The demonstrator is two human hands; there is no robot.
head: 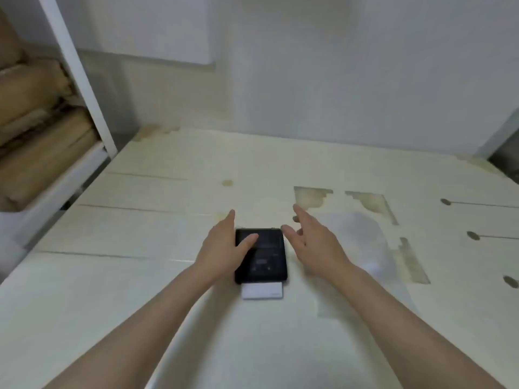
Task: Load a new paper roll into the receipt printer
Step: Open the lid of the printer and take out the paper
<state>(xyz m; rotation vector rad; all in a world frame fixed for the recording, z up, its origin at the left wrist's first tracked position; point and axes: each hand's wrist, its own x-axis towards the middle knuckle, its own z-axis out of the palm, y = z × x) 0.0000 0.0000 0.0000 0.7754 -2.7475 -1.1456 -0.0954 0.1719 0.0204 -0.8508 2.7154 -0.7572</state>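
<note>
At nine to ten o'clock, at the far left, a white shelf frame (75,80) leans across the view, with brown paper-wrapped bundles (36,130) stacked behind it. The pale table (168,192) fills the middle and lower part of the view; its covering is worn through in patches (311,196) toward two o'clock, and dark slots (473,235) line its right edge at three o'clock.

The left hand (222,245) reaches in from seven o'clock. It lies along the left side of the receipt printer (262,255), fingers stretched out, with the thumb resting across the printer's top near its far left corner. The fingers are spread, not closed round anything.

The printer is a small black box lying flat on the table at the centre of the view, between the two hands. A short white strip of paper (262,291) sticks out from its near edge, at six o'clock from it, and lies flat on the table.

The right hand (314,242) comes in from five o'clock and sits just beside the printer's right side, fingers splayed and empty. Whether its fingertips touch the printer's far right corner cannot be told; the picture is blurred there.
</note>
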